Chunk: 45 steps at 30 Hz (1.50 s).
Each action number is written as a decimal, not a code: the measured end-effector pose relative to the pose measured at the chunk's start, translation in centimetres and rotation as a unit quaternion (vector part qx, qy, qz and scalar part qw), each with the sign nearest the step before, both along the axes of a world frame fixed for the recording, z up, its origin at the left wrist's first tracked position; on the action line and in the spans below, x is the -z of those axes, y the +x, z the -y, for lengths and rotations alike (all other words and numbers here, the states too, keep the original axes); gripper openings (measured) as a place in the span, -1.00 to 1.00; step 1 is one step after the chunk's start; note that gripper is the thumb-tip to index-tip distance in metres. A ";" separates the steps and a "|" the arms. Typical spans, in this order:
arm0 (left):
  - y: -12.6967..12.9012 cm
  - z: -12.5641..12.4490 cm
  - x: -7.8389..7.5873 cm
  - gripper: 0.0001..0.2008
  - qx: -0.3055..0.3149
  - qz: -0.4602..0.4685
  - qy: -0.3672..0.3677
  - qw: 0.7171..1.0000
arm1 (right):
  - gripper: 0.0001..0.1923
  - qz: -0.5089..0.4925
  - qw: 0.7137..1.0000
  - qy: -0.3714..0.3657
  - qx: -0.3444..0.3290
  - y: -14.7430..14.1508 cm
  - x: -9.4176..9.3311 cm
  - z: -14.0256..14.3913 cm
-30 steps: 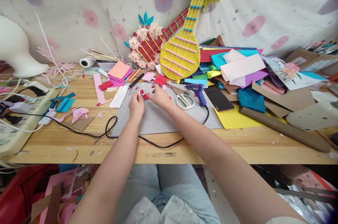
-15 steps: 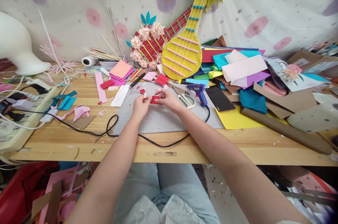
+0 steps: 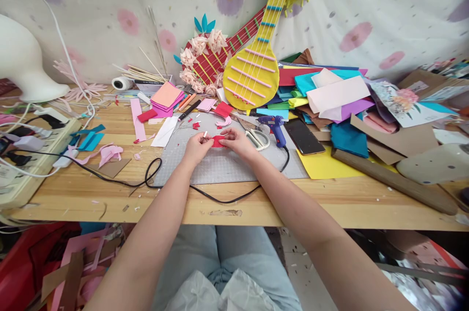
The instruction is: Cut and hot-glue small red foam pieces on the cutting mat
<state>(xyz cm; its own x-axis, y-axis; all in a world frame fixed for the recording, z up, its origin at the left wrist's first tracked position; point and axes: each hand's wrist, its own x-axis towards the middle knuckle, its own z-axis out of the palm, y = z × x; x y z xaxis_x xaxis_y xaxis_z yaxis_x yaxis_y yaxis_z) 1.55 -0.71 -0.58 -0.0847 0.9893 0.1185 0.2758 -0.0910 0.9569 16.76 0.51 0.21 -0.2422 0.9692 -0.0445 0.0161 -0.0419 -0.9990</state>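
Note:
Between my two hands, above the grey cutting mat [image 3: 234,166], is a small red piece [image 3: 218,141], paper or felt, I cannot tell which. My left hand [image 3: 198,147] pinches its left end, and a short white stick [image 3: 205,133] pokes up between the same fingers. The right end is in the fingertips of my right hand [image 3: 236,141]. White-handled scissors [image 3: 261,140] lie just right of my right hand, and a blue glue gun [image 3: 275,128] rests beyond them. Small red bits [image 3: 196,125] are scattered on the mat behind my hands.
Black cord [image 3: 220,200] loops across the front of the mat. A phone [image 3: 304,137] lies right of the glue gun, near piled coloured sheets [image 3: 339,91]. Yellow and red model instruments [image 3: 252,76] lean at the back. A power strip [image 3: 40,159] sits at far left.
The red piece now looks flatter and wider between my fingers. My hands have shifted very slightly, and the whole view has drifted a little.

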 end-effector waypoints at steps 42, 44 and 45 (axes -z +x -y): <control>-1.0 -1.0 1.0 -0.74 -0.065 -0.008 0.034 0.997 | -0.59 0.087 0.954 0.093 0.271 9.9 -1.7 -0.8; -0.5 -0.8 1.1 -0.77 -0.028 0.066 -0.009 0.997 | -0.59 0.080 0.973 0.096 0.197 8.4 -2.1 -0.1; -0.2 -0.7 1.0 -0.79 -0.018 0.099 -0.027 0.995 | -0.59 0.089 0.977 0.093 0.170 7.8 -2.2 0.3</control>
<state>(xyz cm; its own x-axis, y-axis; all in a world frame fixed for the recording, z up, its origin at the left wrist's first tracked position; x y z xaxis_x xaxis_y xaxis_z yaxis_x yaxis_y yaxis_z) 1.32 -0.04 -1.55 -0.1366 0.9897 0.0427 0.0827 -0.0315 0.9961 24.54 0.25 2.38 0.0899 0.9877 0.1280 0.2073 0.1071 -0.9724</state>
